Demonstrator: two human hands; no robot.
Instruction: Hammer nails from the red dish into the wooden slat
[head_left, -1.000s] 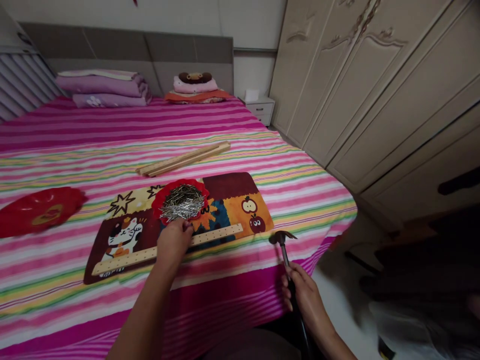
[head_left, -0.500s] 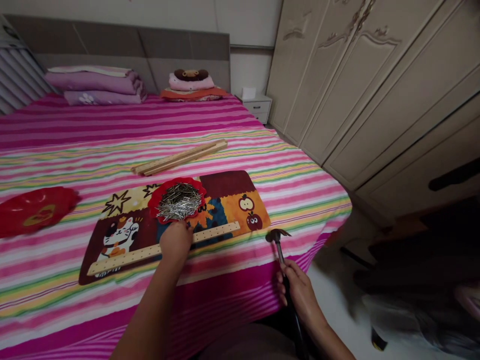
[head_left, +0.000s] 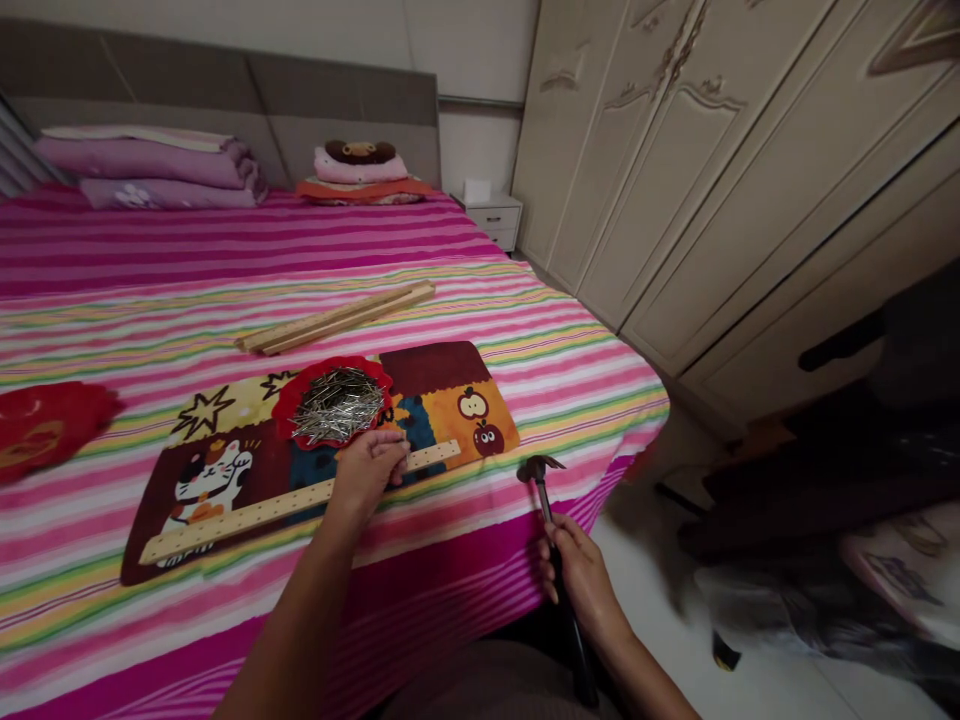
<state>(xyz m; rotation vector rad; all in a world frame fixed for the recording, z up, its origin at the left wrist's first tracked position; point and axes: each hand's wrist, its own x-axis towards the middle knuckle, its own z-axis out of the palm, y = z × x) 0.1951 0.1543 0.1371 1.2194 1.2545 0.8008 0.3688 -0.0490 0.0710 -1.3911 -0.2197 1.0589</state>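
My left hand [head_left: 369, 470] rests on a long wooden strip with a row of holes [head_left: 247, 512], fingers pinched near its right part; whether a nail is held cannot be told. Just behind the hand sits a red dish heaped with thin metal nails [head_left: 334, 403]. The strip and dish lie on a patchwork cartoon mat [head_left: 450, 400] on the striped bed. My right hand [head_left: 577, 580] grips the dark handle of a claw hammer [head_left: 541, 485], whose head hovers at the bed's near right edge.
Two more wooden strips [head_left: 337, 316] lie farther back on the bed. A second red dish [head_left: 45, 425] sits at the left. Folded bedding [head_left: 150, 165] and a plush toy [head_left: 360, 160] are at the headboard. A wardrobe [head_left: 712, 180] stands right, a nightstand [head_left: 491, 215] behind.
My left hand has shifted from the nail dish's rim rightward onto the holed strip. The view has swung to the right; the hammer hand stays in much the same place.
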